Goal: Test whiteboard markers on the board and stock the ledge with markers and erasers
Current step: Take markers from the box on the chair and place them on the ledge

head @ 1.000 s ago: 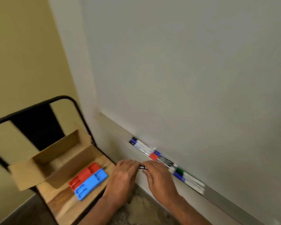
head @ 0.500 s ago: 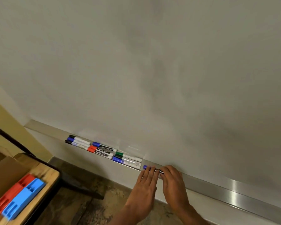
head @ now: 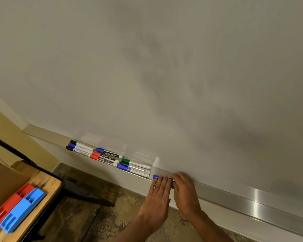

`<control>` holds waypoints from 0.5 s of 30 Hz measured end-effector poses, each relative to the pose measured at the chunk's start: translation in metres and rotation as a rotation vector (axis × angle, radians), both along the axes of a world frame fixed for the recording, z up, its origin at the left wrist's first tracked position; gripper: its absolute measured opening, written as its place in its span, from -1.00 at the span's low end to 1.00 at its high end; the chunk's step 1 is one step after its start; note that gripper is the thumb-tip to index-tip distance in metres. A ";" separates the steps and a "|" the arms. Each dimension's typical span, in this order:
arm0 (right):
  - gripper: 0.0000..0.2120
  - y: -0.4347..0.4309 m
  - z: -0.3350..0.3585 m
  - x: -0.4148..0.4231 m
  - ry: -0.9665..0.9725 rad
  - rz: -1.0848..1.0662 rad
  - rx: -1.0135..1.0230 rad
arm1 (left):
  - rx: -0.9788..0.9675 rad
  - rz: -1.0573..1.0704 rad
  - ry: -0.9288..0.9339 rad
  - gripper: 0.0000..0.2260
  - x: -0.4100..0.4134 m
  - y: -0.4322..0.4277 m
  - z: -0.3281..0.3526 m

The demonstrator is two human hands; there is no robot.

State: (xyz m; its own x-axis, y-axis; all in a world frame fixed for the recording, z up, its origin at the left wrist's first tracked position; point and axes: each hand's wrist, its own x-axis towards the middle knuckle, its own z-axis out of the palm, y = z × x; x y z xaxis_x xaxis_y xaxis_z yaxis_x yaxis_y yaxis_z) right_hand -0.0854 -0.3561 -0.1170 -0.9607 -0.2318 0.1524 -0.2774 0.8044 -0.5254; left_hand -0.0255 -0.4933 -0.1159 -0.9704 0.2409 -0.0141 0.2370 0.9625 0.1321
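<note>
Together on the blue-capped marker: left hand, fingers flat; right hand, fingers curled round it.

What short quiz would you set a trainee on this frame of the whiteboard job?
1. True or false: the erasers already lie on the ledge.
2. The marker under the left hand and right hand has which cap? A red, B blue, C green.
3. In the picture, on which side of the marker cluster do the hands work?
Key: 1 false, they sit on the wooden surface at lower left; 2 B; 3 the right.
</note>
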 end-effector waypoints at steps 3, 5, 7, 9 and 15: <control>-0.78 -0.004 -0.002 -0.001 0.005 0.010 0.029 | -0.017 0.000 -0.053 -0.45 -0.002 -0.001 -0.003; -0.79 -0.007 -0.004 -0.001 -0.007 0.010 0.046 | -0.006 -0.009 -0.123 -0.46 -0.003 -0.002 0.000; -0.79 -0.010 -0.006 0.000 -0.022 0.018 0.057 | -0.006 -0.001 -0.171 -0.46 -0.005 -0.003 -0.002; -0.78 -0.012 -0.006 0.000 -0.025 0.027 0.077 | -0.028 0.015 -0.185 -0.44 -0.004 -0.005 -0.006; -0.70 -0.017 -0.001 0.000 -0.019 0.036 0.156 | -0.054 0.014 -0.236 -0.41 -0.001 -0.014 0.001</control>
State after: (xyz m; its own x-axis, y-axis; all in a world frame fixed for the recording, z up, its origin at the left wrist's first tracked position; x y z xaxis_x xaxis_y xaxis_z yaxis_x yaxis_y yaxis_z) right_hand -0.0855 -0.3730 -0.1184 -0.9537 -0.2856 0.0939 -0.2989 0.8664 -0.4001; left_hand -0.0270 -0.5076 -0.1149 -0.9420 0.2204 -0.2531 0.1924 0.9726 0.1308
